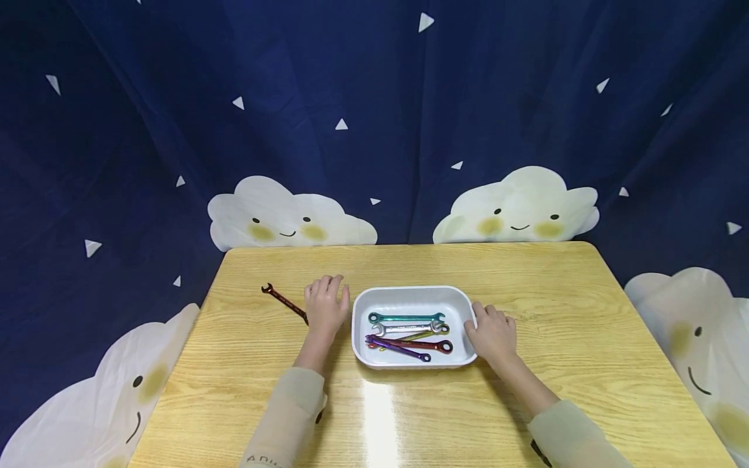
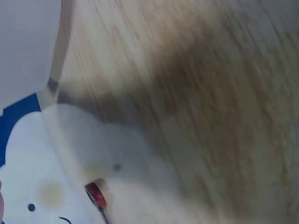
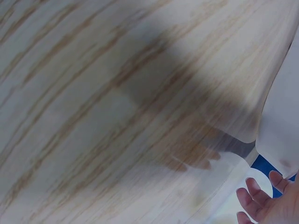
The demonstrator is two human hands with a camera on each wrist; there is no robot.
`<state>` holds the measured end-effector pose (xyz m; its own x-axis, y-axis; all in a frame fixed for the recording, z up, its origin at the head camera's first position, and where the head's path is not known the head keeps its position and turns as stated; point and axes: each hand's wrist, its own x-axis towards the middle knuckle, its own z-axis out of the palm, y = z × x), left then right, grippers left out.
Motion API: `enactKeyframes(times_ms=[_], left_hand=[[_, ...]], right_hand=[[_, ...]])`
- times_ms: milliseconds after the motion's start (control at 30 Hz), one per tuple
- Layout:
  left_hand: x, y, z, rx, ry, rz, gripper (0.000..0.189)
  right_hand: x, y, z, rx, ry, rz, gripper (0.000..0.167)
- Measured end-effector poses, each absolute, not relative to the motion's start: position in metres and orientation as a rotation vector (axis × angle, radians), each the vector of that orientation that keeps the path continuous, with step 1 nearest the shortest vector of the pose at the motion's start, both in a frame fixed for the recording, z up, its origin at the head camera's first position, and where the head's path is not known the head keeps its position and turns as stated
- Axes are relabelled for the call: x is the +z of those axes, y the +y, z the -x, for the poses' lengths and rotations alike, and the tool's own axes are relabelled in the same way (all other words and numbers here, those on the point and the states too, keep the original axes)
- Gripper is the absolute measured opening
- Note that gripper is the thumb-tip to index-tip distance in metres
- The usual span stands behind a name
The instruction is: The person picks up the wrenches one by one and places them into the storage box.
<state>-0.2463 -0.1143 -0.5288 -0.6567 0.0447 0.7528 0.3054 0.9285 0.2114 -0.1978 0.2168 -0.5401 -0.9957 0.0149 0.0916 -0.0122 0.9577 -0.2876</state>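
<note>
A white tray (image 1: pixel 414 366) stands on the table, holding several combination wrenches: a teal wrench (image 1: pixel 406 318), a silver wrench (image 1: pixel 404 329), a yellow wrench (image 1: pixel 421 335), a red wrench (image 1: pixel 418 344) and a purple wrench (image 1: pixel 404 350). Just left of the tray is my left hand (image 1: pixel 326 307), its fingers loose and holding nothing. Another red wrench (image 1: pixel 283 303) lies on the table beyond it, one end hidden behind the hand; an end also shows in the left wrist view. At the tray's right end, my right hand (image 1: pixel 493 333) has its thumb at the rim, its fingers spread loosely outside.
The wooden table (image 1: pixel 585 364) has rounded far corners. Behind it hangs a dark blue curtain (image 1: pixel 398 149) printed with white clouds and small triangles.
</note>
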Motion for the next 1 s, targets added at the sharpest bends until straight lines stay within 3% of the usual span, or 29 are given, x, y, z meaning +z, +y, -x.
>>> enactKeyframes(times_ms=[1000], left_hand=[[-0.555,-0.168,0.247,-0.598,-2.575,-0.472,0.047]], right_hand=[[-0.54,0.217,0.197,0.437,-3.01,-0.004,0.042]])
